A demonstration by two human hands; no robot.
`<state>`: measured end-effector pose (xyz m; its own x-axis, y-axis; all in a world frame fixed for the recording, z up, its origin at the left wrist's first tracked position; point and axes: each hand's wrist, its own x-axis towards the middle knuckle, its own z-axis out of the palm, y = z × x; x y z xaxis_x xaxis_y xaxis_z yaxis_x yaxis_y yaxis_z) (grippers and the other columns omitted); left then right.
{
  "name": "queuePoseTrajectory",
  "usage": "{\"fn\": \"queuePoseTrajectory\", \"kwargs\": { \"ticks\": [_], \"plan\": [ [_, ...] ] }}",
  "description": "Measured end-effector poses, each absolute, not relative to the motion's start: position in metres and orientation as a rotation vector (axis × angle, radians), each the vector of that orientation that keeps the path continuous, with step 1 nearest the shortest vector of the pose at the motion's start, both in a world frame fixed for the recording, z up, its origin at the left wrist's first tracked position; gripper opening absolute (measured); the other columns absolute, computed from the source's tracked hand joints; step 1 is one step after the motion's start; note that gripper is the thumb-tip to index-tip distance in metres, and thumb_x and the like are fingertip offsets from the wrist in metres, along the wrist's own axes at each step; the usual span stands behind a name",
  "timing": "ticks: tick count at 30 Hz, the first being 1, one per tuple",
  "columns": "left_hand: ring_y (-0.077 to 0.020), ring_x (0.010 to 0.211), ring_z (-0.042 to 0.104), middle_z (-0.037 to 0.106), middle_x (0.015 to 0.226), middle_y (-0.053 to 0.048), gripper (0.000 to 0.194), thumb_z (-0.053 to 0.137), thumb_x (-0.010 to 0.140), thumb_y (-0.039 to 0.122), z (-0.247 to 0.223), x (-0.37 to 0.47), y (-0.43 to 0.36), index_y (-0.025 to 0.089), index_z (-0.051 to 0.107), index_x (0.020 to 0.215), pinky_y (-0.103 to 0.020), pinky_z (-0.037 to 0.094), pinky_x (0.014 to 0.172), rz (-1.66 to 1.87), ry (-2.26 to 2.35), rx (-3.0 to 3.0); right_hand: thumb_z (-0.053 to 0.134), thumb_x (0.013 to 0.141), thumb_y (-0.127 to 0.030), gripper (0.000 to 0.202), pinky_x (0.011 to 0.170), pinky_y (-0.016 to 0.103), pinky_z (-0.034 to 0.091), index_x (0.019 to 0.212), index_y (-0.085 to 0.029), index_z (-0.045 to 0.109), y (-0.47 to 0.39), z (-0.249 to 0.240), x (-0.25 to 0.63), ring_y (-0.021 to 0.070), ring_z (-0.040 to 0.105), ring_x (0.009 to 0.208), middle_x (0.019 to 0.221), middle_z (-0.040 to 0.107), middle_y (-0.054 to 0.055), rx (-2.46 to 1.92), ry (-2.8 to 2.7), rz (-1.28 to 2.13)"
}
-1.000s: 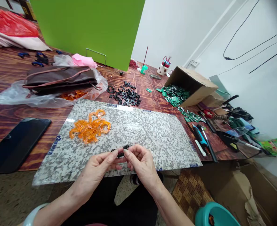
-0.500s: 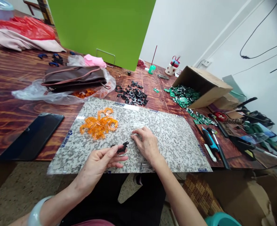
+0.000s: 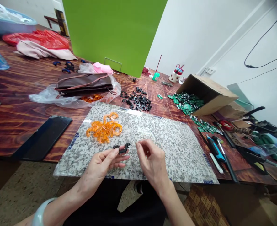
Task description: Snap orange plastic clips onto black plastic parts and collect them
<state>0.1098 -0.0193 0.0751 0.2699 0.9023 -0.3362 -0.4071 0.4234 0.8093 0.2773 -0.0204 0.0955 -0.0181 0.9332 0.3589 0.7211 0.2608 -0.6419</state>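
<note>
A small black plastic bracket [image 3: 124, 149] is pinched between the thumb and fingers of my left hand [image 3: 103, 163], above the front of a speckled board [image 3: 178, 153]. Just to its right is my right hand [image 3: 153, 161], thumb and forefinger pressed together. Whatever those fingertips hold, if anything, is too small to make out. Thin silvery pins [image 3: 143, 131] lie on the board beyond the right hand. A heap of clear orange plastic pieces [image 3: 103, 129] rests on the board's left part.
Black plastic parts [image 3: 138, 101] are piled behind the board. Green circuit boards [image 3: 187, 102] spill from a cardboard box [image 3: 207, 89] at the right. Screwdrivers [image 3: 215, 147] lie right of the board, a dark phone [image 3: 44, 136] left. A brown bag [image 3: 84, 84] sits behind.
My right hand has lifted away from the pins and come nearer to me, its fingertips closed together. My left hand keeps the black bracket, turned slightly. The camera view has shifted a little.
</note>
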Motion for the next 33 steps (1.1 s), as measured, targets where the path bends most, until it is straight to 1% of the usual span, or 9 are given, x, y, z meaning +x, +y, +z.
{"fn": "queuePoseTrajectory", "kwargs": {
  "ticks": [3, 6, 9, 13, 18, 21, 24, 28, 33],
  "plan": [
    [-0.0265, 0.096, 0.074, 0.080, 0.099, -0.006, 0.038, 0.078, 0.077, 0.050, 0.073, 0.110, -0.021, 0.020, 0.080, 0.099, -0.031, 0.061, 0.081, 0.974, 0.868, 0.735, 0.050, 0.096, -0.022, 0.015, 0.054, 0.023, 0.042, 0.084, -0.022, 0.059, -0.043, 0.094, 0.259, 0.0132, 0.057, 0.056, 0.070, 0.062, 0.000, -1.392, -1.756, 0.454],
    [-0.0259, 0.098, 0.073, 0.080, 0.099, -0.005, 0.037, 0.074, 0.081, 0.050, 0.070, 0.110, -0.022, 0.020, 0.080, 0.101, -0.032, 0.058, 0.089, 0.962, 0.850, 0.774, 0.050, 0.095, -0.020, 0.016, 0.056, 0.024, 0.043, 0.083, -0.021, 0.059, -0.049, 0.087, 0.246, 0.0142, 0.059, 0.057, 0.070, 0.064, 0.002, -1.375, -1.759, 0.441],
    [-0.0260, 0.098, 0.073, 0.080, 0.097, -0.004, 0.040, 0.073, 0.082, 0.051, 0.068, 0.110, -0.024, 0.021, 0.078, 0.107, -0.034, 0.057, 0.091, 0.954, 0.854, 0.763, 0.050, 0.094, -0.019, 0.016, 0.055, 0.025, 0.043, 0.081, -0.021, 0.059, -0.048, 0.083, 0.243, 0.0147, 0.060, 0.056, 0.068, 0.064, 0.002, -1.390, -1.757, 0.424],
    [-0.0261, 0.097, 0.073, 0.080, 0.098, -0.005, 0.042, 0.072, 0.082, 0.051, 0.066, 0.109, -0.025, 0.019, 0.077, 0.109, -0.036, 0.056, 0.093, 0.955, 0.867, 0.782, 0.050, 0.094, -0.018, 0.017, 0.054, 0.024, 0.042, 0.079, -0.020, 0.059, -0.048, 0.082, 0.245, 0.0144, 0.060, 0.056, 0.068, 0.065, 0.002, -1.402, -1.763, 0.420],
    [-0.0254, 0.095, 0.073, 0.080, 0.097, -0.005, 0.043, 0.071, 0.082, 0.052, 0.063, 0.108, -0.026, 0.019, 0.077, 0.109, -0.036, 0.055, 0.094, 0.951, 0.857, 0.800, 0.050, 0.094, -0.019, 0.017, 0.053, 0.022, 0.042, 0.080, -0.019, 0.061, -0.052, 0.078, 0.243, 0.0125, 0.058, 0.054, 0.067, 0.064, 0.001, -1.412, -1.725, 0.435],
    [-0.0220, 0.089, 0.074, 0.080, 0.092, -0.003, 0.040, 0.072, 0.082, 0.051, 0.064, 0.109, -0.026, 0.020, 0.078, 0.106, -0.032, 0.055, 0.094, 0.954, 0.862, 0.836, 0.050, 0.094, -0.018, 0.018, 0.052, 0.021, 0.041, 0.079, -0.017, 0.061, -0.053, 0.077, 0.241, 0.0110, 0.056, 0.052, 0.065, 0.063, 0.000, -1.400, -1.697, 0.425],
    [-0.0188, 0.080, 0.074, 0.080, 0.086, -0.002, 0.038, 0.076, 0.077, 0.052, 0.067, 0.110, -0.026, 0.021, 0.080, 0.100, -0.027, 0.057, 0.088, 0.959, 0.876, 0.848, 0.051, 0.094, -0.018, 0.019, 0.051, 0.020, 0.041, 0.078, -0.016, 0.062, -0.054, 0.076, 0.241, 0.0102, 0.055, 0.051, 0.064, 0.062, 0.000, -1.396, -1.694, 0.415],
    [-0.0168, 0.073, 0.073, 0.080, 0.080, 0.000, 0.043, 0.080, 0.071, 0.055, 0.069, 0.112, -0.025, 0.022, 0.081, 0.098, -0.026, 0.059, 0.084, 0.964, 0.888, 0.819, 0.051, 0.093, -0.018, 0.020, 0.051, 0.020, 0.042, 0.077, -0.015, 0.062, -0.055, 0.077, 0.241, 0.0103, 0.056, 0.051, 0.063, 0.062, 0.000, -1.407, -1.695, 0.409],
    [-0.0169, 0.075, 0.073, 0.080, 0.082, 0.000, 0.042, 0.079, 0.072, 0.055, 0.067, 0.111, -0.026, 0.023, 0.081, 0.098, -0.026, 0.059, 0.084, 0.968, 0.906, 0.824, 0.052, 0.093, -0.019, 0.020, 0.051, 0.019, 0.043, 0.077, -0.015, 0.062, -0.056, 0.077, 0.240, 0.0100, 0.058, 0.051, 0.063, 0.063, 0.001, -1.399, -1.692, 0.412]
  ]
}}
